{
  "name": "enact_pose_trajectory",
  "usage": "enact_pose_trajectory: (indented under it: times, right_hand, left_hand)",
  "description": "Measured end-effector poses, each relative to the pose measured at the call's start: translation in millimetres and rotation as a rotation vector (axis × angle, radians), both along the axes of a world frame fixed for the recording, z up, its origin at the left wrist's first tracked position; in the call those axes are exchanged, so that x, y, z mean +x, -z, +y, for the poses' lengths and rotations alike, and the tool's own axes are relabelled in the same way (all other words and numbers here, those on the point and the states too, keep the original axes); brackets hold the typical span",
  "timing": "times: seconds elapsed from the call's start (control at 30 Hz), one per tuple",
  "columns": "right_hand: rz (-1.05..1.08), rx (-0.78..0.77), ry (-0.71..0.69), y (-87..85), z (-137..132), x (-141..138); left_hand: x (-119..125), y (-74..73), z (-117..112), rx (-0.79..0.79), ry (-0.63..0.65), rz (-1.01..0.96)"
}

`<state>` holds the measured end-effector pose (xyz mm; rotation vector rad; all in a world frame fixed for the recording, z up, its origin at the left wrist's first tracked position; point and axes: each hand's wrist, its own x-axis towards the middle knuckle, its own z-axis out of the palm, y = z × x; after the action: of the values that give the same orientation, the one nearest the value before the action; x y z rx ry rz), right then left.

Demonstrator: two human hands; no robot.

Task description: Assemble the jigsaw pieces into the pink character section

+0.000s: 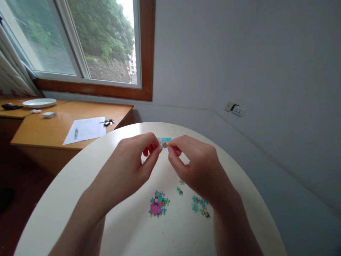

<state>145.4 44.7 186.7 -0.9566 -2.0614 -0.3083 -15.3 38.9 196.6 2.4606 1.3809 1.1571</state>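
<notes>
My left hand (138, 153) and my right hand (193, 156) are raised above the round white table (125, 227), fingertips almost meeting. Between them is a small jigsaw puzzle piece (164, 145), its greyish-brown back partly showing. Both hands pinch at it with thumb and index finger; whether it is one piece or two joined is too small to tell. Behind the fingertips lies a blue and yellow picture card (166, 139), largely covered. Nearer to me is a joined puzzle section (157, 206) with a pink cartoon figure.
Several loose puzzle pieces (199, 204) lie by my right forearm, and another small piece (180, 191) sits left of them. At the left, a wooden desk (64, 106) holds paper (87, 129), a pen, keys (108, 122) and a white plate (39, 103). A wall stands right of the table.
</notes>
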Motion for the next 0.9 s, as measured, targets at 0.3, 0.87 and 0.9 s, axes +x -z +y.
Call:
enact_pose_trajectory:
  times: [0.3,0.87,0.9]
  right_hand:
    - [0.005,-0.004,0.004,0.2,-0.5,0.0]
    - [0.171,-0.091,-0.029,-2.3,-0.9,1.0]
    - [0.188,-0.122,-0.047,-2.8,-1.8,1.1]
  left_hand:
    - [-0.6,0.0,-0.9,-0.002,-0.001,0.021]
    - [-2.4,3.5,2.0,0.006,0.001,0.009]
    - [-2.7,4.0,2.1,0.013,0.001,0.003]
